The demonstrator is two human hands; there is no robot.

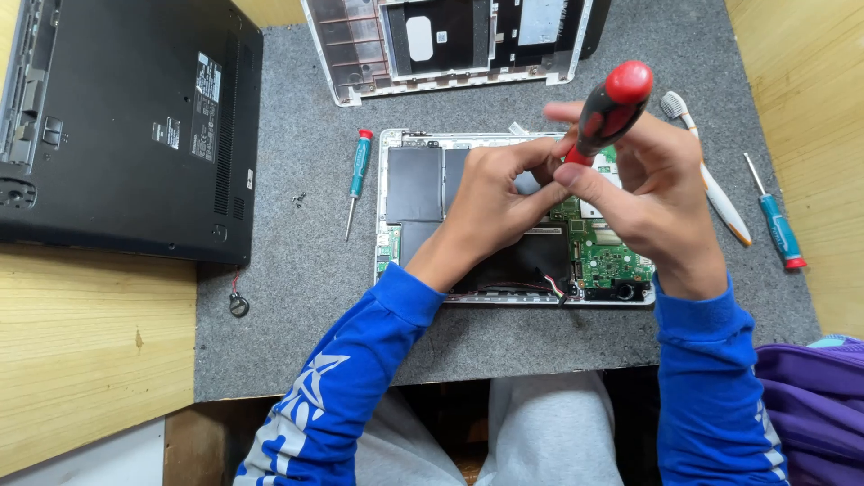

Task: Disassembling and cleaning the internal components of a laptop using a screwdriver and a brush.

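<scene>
Both hands (576, 193) grip red screwdriver (610, 108) over opened laptop (423, 193), tip hidden.

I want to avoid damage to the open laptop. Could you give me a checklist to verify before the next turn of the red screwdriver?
1. Right hand grips the red screwdriver: ok.
2. Left hand steadies near the shaft: ok.
3. Tip seated in a screw: cannot tell, the hands hide it.
4. Open laptop lies flat on the grey mat: ok.
5. Loose screws lie bare on the mat, not in a tray: not ok.
6. Red and black wires at the front edge pinched: cannot tell.
</scene>
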